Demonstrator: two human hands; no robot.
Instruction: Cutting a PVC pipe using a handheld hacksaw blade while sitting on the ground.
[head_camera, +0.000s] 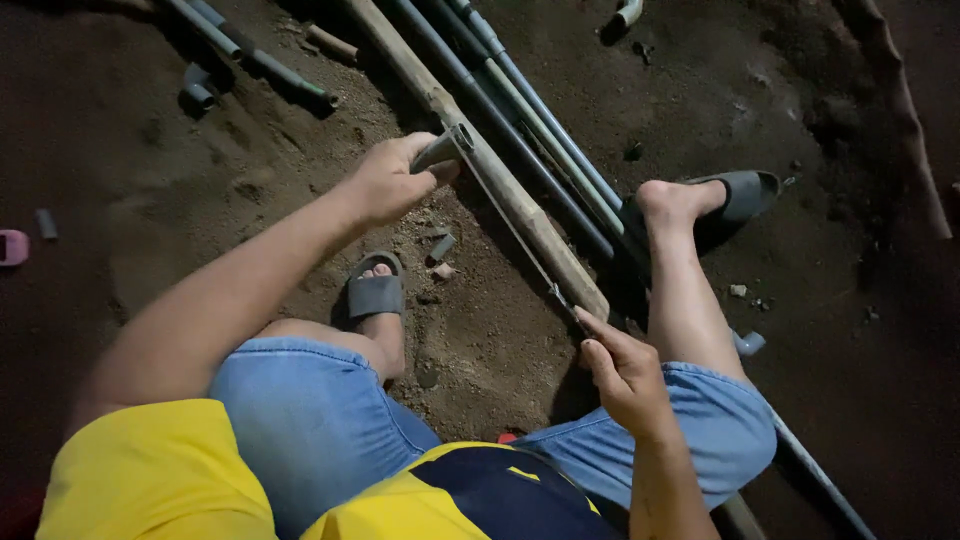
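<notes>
My left hand (392, 182) is closed around a short grey pipe piece (446, 146), held against a long bamboo pole (520, 215) that lies diagonally on the dirt. My right hand (622, 372) grips the near end of a thin dark saw blade (520, 245). The blade runs up along the pole to the pipe piece. My right foot, in a grey sandal (745, 192), rests on a bundle of long grey and blue pipes (545, 130) beside the pole. My left foot wears a grey sandal (374, 294) below the left hand.
Loose pipe offcuts (441, 247) lie on the sandy ground near the left foot. More pipes and an elbow fitting (198, 92) lie at the upper left, and a white fitting (628, 12) sits at the top. A pink object (12, 246) is at the left edge.
</notes>
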